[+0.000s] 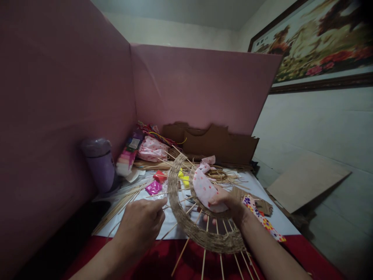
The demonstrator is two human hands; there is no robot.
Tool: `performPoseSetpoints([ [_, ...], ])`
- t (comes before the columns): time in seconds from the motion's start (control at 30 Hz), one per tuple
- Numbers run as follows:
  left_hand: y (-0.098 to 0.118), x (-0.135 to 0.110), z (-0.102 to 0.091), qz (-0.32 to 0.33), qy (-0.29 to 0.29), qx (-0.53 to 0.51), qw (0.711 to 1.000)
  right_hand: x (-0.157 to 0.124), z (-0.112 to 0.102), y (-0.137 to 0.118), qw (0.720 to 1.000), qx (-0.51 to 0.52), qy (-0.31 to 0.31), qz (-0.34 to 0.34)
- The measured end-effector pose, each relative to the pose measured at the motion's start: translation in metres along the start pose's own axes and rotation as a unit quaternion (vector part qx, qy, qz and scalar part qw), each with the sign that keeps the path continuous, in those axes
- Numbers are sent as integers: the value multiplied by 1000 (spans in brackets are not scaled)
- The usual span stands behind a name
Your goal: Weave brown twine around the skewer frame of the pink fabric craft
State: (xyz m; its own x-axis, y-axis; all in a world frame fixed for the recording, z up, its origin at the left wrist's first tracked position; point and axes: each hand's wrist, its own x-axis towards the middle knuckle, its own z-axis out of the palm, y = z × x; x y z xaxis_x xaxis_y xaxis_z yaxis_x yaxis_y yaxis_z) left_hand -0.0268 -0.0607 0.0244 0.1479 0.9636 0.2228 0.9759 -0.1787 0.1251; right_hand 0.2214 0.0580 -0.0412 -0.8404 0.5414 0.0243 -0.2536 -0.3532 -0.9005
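My right hand (225,204) grips a woven half-ring fan frame (177,196), thumb on the white fabric with red dots (202,186) at its inner arc and fingers underneath. The frame has two curved bands of brown twine, a wide outer and a narrow inner one. Thin wooden sticks (204,256) radiate through the bands and stick out past the outer edge. At the frame's left side, my left hand (142,219) is closed, thumb and forefinger pinched close to the stick ends. What lies between those fingertips is too small to make out.
A purple lidded cup (100,167) stands by the pink partition (204,85). Torn cardboard (215,144) leans at the back. Loose sticks (122,206) lie left, beside magenta wrapping (154,188) and a red piece (159,176). Flowered fabric (264,217) lies on the right.
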Motion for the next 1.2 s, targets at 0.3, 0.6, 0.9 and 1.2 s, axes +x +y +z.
performPoseSetpoints([
  [0.3,3,0,-2,10,8,-7,1000,-2,10,-4,999,-4,47,6],
  [0.6,4,-7,0,14,24,-18,999,-1,5,-2,1000,-13,13,9],
  [0.9,8,-20,18,52,139,38,988,-3,8,-5,1000,-10,10,-13],
  [1.2,2,-30,17,109,151,-66,980,-6,9,-9,1000,-12,12,-21],
])
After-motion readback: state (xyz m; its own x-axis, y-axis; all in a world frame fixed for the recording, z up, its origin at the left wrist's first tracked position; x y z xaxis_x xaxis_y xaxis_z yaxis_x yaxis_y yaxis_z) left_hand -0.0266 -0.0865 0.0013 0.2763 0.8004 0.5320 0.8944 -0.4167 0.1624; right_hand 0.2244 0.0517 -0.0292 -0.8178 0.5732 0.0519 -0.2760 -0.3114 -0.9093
